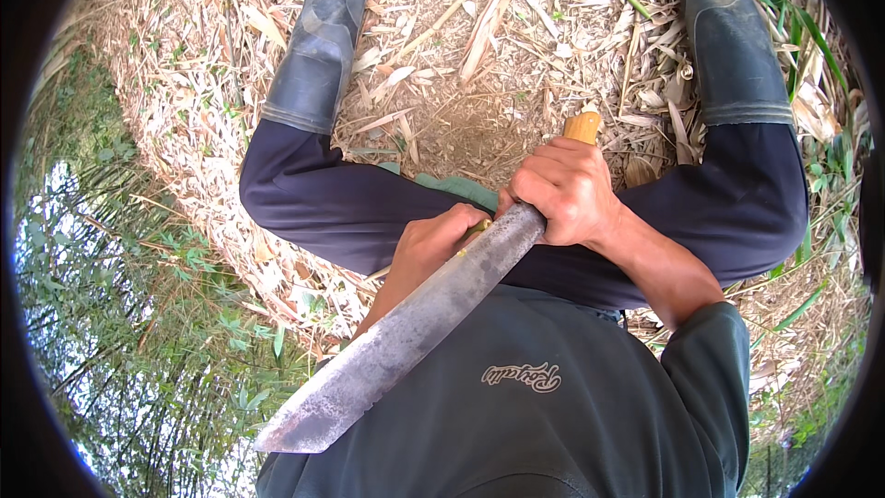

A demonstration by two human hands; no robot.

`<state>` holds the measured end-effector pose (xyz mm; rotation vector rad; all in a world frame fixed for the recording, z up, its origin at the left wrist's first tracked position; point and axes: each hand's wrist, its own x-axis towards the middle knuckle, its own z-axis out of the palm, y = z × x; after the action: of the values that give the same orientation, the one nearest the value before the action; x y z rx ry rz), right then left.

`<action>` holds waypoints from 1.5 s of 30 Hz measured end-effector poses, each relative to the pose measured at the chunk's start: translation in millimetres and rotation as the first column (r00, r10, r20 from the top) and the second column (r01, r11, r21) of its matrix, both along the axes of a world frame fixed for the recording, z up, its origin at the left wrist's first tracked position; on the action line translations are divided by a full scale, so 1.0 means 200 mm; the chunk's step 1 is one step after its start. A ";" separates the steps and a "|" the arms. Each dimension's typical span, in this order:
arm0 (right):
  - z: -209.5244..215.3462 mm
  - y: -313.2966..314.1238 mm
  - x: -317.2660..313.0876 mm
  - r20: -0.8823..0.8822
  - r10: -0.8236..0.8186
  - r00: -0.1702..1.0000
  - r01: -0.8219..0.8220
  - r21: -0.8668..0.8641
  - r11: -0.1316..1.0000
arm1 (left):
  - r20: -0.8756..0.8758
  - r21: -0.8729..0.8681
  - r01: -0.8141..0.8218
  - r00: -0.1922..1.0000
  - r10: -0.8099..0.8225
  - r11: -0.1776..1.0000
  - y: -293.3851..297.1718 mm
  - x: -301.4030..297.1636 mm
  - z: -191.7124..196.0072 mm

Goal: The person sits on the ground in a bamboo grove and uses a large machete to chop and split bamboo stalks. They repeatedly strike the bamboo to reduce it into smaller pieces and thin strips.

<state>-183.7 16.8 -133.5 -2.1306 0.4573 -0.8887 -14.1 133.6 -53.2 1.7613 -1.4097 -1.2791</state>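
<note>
Head view: clamping right hand (572,192) on machete handle (582,127) at two o'clock, curling left hand (430,242) round green strip (477,229) partly behind blade (406,330).

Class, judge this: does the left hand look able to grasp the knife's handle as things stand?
Probably not: the right hand is wrapped around most of the handle, leaving only its end bare, and the left hand seems to hold a green piece.
</note>
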 end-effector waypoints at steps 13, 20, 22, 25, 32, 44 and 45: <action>0.02 0.00 0.00 0.012 0.050 0.999 -0.050 0.005 0.999 | 0.041 -0.093 0.038 0.999 -0.034 0.995 0.01 0.00 -0.03; 0.02 0.01 0.02 0.046 0.018 0.999 -0.017 -0.023 1.000 | 0.029 -0.123 0.067 0.998 -0.064 0.990 -0.01 0.00 -0.02; 0.02 0.01 0.02 0.043 0.024 0.999 -0.023 -0.023 0.999 | 0.047 -0.146 0.073 0.997 -0.067 0.987 -0.03 -0.01 0.00; 0.03 0.00 0.02 0.041 0.032 0.999 -0.032 -0.014 0.999 | 0.053 -0.111 0.087 0.995 -0.082 0.990 -0.02 0.00 0.01; 0.03 0.01 0.02 0.022 0.033 0.999 -0.032 -0.018 0.999 | 0.074 -0.198 0.094 0.994 -0.081 0.976 -0.01 -0.02 -0.03; 0.03 -0.01 0.04 0.037 0.049 0.998 -0.049 -0.006 0.999 | 0.211 -0.387 0.097 0.977 -0.015 0.917 0.01 -0.04 -0.07; 0.03 -0.01 0.04 0.040 0.047 0.998 -0.047 -0.003 0.999 | 0.209 -0.400 0.090 0.978 -0.005 0.912 0.02 -0.04 -0.08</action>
<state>-175.8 15.0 -128.1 -2.1134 0.3848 -0.9038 -22.3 136.8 -69.0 1.6060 -1.6997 -0.7640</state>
